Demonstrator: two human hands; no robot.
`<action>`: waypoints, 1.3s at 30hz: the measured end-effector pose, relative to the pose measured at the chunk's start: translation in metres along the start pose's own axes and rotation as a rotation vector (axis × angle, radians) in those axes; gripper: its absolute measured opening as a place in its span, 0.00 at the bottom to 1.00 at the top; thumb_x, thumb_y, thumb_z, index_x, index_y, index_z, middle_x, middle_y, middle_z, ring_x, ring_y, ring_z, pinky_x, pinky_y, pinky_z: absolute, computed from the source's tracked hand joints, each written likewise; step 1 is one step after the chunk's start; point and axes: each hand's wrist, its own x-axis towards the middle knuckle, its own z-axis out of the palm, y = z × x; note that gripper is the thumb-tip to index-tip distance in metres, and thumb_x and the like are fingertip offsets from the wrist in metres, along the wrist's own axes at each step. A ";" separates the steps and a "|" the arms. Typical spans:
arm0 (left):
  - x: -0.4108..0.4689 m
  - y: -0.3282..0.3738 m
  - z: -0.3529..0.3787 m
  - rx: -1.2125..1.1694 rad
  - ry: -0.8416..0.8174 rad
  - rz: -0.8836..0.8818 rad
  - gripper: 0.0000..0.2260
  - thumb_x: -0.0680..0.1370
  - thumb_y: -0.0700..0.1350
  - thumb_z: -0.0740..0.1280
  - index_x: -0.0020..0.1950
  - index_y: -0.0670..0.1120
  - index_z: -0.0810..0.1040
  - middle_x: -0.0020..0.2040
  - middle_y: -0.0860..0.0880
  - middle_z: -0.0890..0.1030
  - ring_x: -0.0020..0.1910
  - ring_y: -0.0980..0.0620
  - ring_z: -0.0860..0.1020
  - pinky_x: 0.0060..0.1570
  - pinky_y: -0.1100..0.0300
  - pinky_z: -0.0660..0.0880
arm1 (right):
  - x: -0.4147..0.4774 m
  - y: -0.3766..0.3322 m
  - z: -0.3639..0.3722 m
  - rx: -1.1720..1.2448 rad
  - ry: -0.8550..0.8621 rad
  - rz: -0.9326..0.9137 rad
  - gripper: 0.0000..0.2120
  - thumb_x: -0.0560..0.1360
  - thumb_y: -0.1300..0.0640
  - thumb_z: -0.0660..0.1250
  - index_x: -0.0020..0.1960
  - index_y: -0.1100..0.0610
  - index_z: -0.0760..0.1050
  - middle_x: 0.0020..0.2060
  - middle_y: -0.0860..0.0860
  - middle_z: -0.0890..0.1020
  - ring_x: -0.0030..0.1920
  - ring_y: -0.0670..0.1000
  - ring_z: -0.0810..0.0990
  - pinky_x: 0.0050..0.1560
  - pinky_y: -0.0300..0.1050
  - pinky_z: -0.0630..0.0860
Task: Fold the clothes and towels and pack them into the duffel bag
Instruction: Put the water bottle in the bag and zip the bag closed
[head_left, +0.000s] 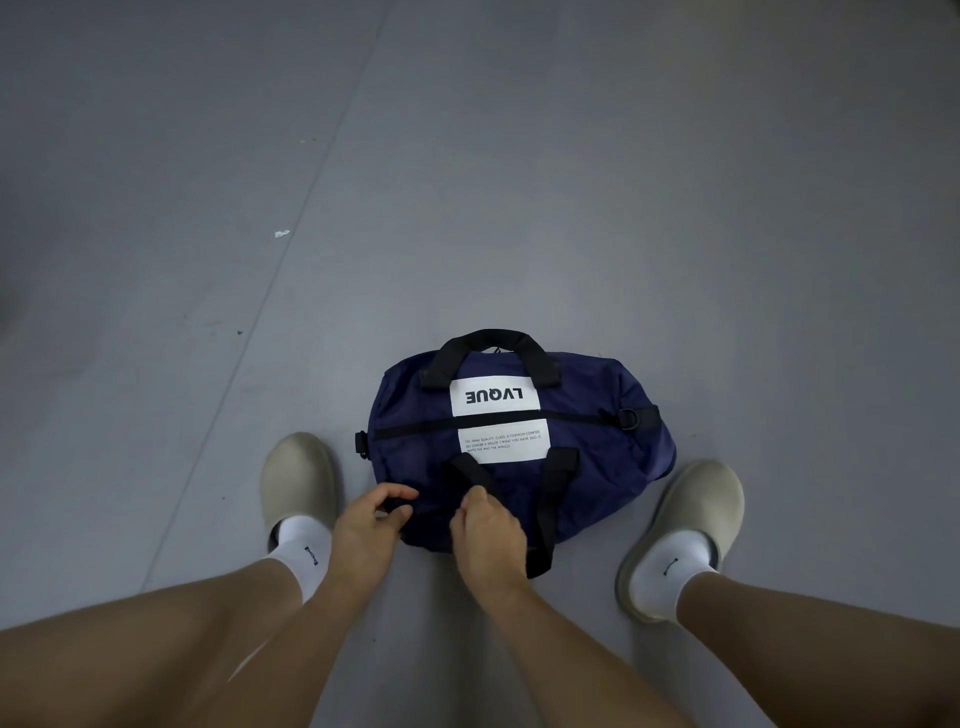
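The duffel bag (519, 447) is lying zipped on the floor (519, 182) between the feet. Left hand (371, 519) fingers are pinching its near fabric; right hand (485, 525) fingers are gripping the strap (545, 514), probably steadying it for opening.

We cannot read the small print on the bag's (519, 441) lower label (504, 441). The right hand (488, 530) hides its own fingertips and part of the near strap (545, 514). Both legs run off the bottom edge.
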 end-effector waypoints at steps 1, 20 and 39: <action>0.000 -0.001 -0.001 -0.007 0.008 -0.007 0.17 0.79 0.37 0.69 0.47 0.62 0.83 0.43 0.55 0.83 0.45 0.46 0.82 0.53 0.45 0.81 | 0.002 0.008 -0.001 0.002 0.022 0.043 0.07 0.82 0.55 0.57 0.51 0.56 0.71 0.49 0.54 0.81 0.50 0.58 0.81 0.45 0.50 0.74; 0.011 -0.001 -0.012 0.052 0.095 -0.010 0.18 0.80 0.38 0.67 0.46 0.64 0.80 0.43 0.48 0.81 0.40 0.48 0.78 0.48 0.48 0.80 | 0.011 0.063 -0.036 -0.199 0.280 -0.051 0.14 0.67 0.62 0.74 0.36 0.56 0.68 0.27 0.48 0.72 0.25 0.50 0.73 0.19 0.41 0.61; 0.005 0.005 -0.012 0.315 0.083 0.145 0.10 0.78 0.40 0.71 0.52 0.56 0.82 0.48 0.56 0.77 0.45 0.57 0.77 0.48 0.59 0.75 | 0.004 0.086 -0.051 0.143 0.124 0.107 0.14 0.81 0.49 0.63 0.66 0.48 0.69 0.42 0.48 0.82 0.44 0.53 0.81 0.43 0.50 0.78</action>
